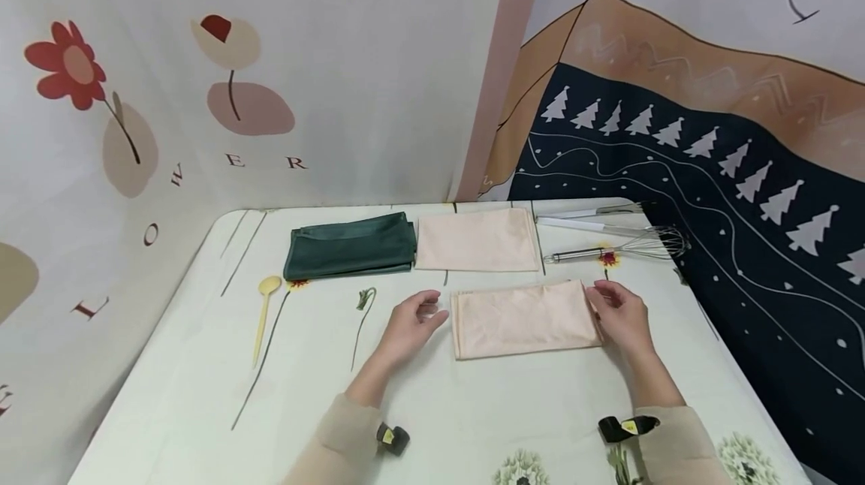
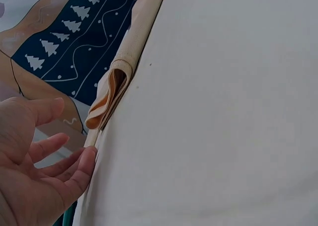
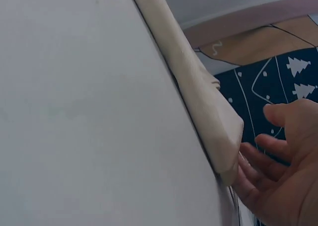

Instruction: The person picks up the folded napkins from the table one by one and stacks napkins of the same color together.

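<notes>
A folded pale pink cloth (image 1: 525,320) lies on the table in front of the person, its layers showing at the left end in the left wrist view. Just off that end, the left hand (image 1: 408,326) rests at table height with loosely bent fingers and nothing between them. At the cloth's other end is the right hand (image 1: 623,317). Its fingers (image 3: 259,174) touch or nearly touch the edge, while the thumb stands apart in the right wrist view. Behind lie a second folded pink cloth (image 1: 477,240) and a folded dark green cloth (image 1: 350,246), side by side.
A yellow spoon (image 1: 262,316) lies on the left of the patterned tablecloth (image 1: 182,395). At the back right are a whisk (image 1: 581,254) and other white-handled utensils (image 1: 574,224). Printed curtains (image 1: 378,79) hang behind the table.
</notes>
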The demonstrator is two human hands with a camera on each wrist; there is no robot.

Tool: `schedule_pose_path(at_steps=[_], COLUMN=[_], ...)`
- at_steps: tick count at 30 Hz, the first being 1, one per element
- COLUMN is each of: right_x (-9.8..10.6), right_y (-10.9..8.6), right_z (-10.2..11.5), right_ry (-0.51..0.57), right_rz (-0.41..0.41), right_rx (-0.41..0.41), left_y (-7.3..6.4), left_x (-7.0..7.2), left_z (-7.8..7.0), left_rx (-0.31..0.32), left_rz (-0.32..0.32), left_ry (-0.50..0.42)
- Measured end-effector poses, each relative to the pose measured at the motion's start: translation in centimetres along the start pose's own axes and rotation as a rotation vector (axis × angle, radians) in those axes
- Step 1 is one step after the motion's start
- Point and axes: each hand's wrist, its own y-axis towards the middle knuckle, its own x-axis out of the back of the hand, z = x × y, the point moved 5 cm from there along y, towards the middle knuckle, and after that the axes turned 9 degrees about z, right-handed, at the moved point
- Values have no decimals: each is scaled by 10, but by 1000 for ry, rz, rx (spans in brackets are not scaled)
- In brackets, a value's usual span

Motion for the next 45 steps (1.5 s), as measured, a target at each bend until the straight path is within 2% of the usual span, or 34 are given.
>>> schedule_pose_path(at_steps=[3,7,11,16,24,27,32,34,40,45], right_x=[1,1,2,-1,-9,-9,-9,-10,-11,-11], right_y=[2,2,1,0,-1,-1,-2,-1,-2,-5], right_z=[-6,-10,-13,-17,-20,-20,-20,-22,-28,-30], right_ry=[-27,-47,-74,-33,21,35,87,107,98,82], right_rz=[49,109,160,235,312,315,330,338,359,353], right_rx=[-53,-74,-87,-96,-113,-113,-91,-82,-57,-56], left_y=[1,3,4,6,6,5,5,5,1,0], left_x=[-4,-9,-14,-21,-40,-45,-52,-55,-58,-59], left_z=[-1,0,1,4,4,-2,-12,-14,-14,-19], left_rx=[31,60,72,114,193,193,145,136,150,166], left_rz=[17,25,24,40,149,145,125,103,-29,-7], left_ry=[-33,-76,-170,-298,-565,-687,-846,-857,-834,-829])
